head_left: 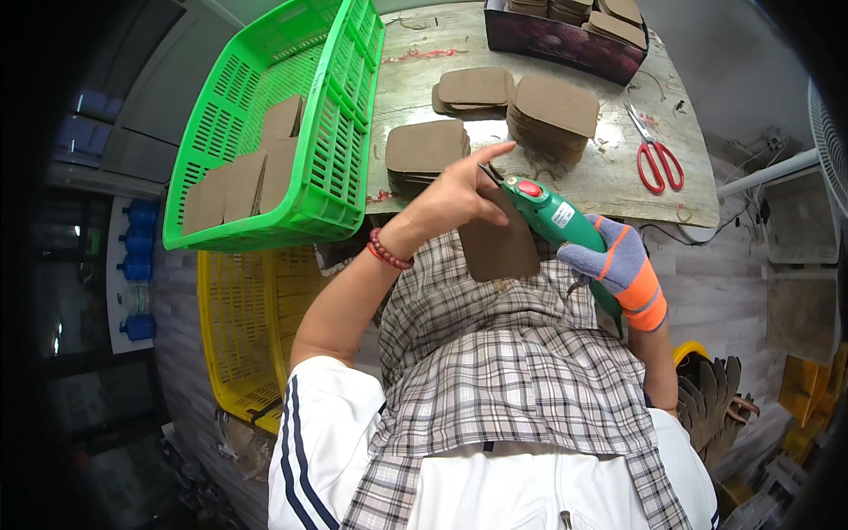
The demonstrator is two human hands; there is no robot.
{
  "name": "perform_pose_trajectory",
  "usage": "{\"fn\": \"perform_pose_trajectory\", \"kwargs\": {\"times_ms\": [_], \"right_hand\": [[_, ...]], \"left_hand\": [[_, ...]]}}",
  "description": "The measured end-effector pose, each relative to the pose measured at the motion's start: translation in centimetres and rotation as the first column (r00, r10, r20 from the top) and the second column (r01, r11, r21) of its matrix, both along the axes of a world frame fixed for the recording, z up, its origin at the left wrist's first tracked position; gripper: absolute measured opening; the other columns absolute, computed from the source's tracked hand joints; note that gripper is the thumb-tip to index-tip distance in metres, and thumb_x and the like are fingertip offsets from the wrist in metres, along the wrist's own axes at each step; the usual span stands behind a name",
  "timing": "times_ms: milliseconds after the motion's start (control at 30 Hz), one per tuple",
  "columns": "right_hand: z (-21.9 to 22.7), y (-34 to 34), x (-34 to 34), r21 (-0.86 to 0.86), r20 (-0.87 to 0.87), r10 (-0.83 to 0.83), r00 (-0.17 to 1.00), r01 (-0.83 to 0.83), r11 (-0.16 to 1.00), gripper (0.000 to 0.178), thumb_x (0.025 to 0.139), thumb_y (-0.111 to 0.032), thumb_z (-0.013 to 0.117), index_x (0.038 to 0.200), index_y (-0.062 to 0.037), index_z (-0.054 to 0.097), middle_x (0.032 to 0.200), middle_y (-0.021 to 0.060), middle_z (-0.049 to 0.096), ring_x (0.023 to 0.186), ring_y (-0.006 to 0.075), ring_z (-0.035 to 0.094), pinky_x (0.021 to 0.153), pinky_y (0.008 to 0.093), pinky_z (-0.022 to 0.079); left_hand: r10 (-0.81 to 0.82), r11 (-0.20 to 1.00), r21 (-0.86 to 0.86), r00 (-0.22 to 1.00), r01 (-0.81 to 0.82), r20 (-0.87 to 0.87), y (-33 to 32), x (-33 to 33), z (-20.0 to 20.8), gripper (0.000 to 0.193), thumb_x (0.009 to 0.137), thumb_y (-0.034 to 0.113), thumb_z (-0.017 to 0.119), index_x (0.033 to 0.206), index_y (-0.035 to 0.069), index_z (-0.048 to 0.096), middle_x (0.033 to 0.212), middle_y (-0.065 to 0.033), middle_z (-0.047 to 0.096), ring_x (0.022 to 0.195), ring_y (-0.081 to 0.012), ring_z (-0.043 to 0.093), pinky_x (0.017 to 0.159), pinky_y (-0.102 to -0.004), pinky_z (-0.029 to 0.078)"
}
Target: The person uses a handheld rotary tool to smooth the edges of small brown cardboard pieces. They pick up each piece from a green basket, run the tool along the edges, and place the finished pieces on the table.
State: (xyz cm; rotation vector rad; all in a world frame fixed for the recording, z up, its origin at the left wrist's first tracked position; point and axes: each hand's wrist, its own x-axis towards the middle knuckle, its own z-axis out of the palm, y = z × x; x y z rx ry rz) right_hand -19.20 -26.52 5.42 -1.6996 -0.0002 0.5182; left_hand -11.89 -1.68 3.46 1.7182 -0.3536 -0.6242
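Note:
My left hand (461,196), bare with a beaded bracelet at the wrist, pinches a brown flat piece (499,247) by its upper part, index finger stretched out. The piece hangs over my lap, in front of the table edge. In my right hand (623,269), which wears a grey and orange glove, is a green handheld power tool (561,221) with a red button. Its dark tip lies against the piece's upper edge, close to my left fingers. Just beyond, stacks of brown rounded pieces, one at the left (427,147) and a taller one (556,106), rest on the table.
A green crate (340,168) with brown pieces stands left on the table (654,88), above a yellow crate (234,336). Red-handled scissors (658,163) lie at right. A dark box (565,53) of pieces sits at the back. More dark pieces (711,397) are low at right.

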Motion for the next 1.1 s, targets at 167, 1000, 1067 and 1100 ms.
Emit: {"fn": "perform_pose_trajectory", "kwargs": {"times_ms": [167,1000,1067,1100], "right_hand": [[-0.4,-0.5,-0.2,0.079,-0.022,-0.087,0.996,0.089,0.993,0.033,0.076,-0.020,0.075,0.097,0.0013,0.062,0.069,0.0000,0.059,0.058,0.0045,0.051,0.050,0.0202,0.042],[-2.3,-1.4,0.3,0.002,-0.027,-0.190,0.981,0.191,0.982,0.033,0.077,-0.014,0.072,0.102,0.0027,0.059,0.066,0.0007,0.058,0.052,0.0051,0.050,0.048,0.0206,0.041],[-2.4,-1.2,0.4,0.048,-0.058,-0.187,0.981,0.190,0.981,0.033,0.077,-0.014,0.072,0.103,0.0032,0.059,0.066,0.0014,0.058,0.051,0.0057,0.051,0.047,0.0209,0.042],[-2.3,-0.9,0.5,0.032,-0.054,-0.177,0.983,0.179,0.983,0.032,0.078,-0.013,0.071,0.102,0.0036,0.058,0.066,0.0019,0.058,0.051,0.0064,0.052,0.047,0.0210,0.042]], "left_hand": [[0.459,0.782,-0.417,0.881,-0.464,-0.120,4.0,1.0,-1.6,0.057,0.079,-0.012,0.056,0.133,0.001,0.041,0.104,-0.0121,0.063,0.092,-0.0156,0.062,0.083,-0.0281,0.051],[-0.192,0.545,0.634,0.655,-0.549,0.731,3.3,21.3,-5.7,0.055,0.060,0.017,0.079,0.111,0.009,0.060,0.114,-0.0150,0.058,0.109,-0.0317,0.051,0.091,-0.0444,0.041],[-0.036,0.632,0.576,0.722,-0.519,0.691,3.9,21.0,-4.6,0.043,0.058,0.015,0.081,0.095,0.007,0.062,0.094,-0.0120,0.061,0.092,-0.0281,0.056,0.081,-0.0401,0.044],[0.040,0.672,0.538,0.750,-0.509,0.660,4.6,20.8,-4.1,0.037,0.056,0.014,0.082,0.087,0.006,0.064,0.084,-0.0104,0.063,0.083,-0.0263,0.059,0.076,-0.0379,0.046]]}}
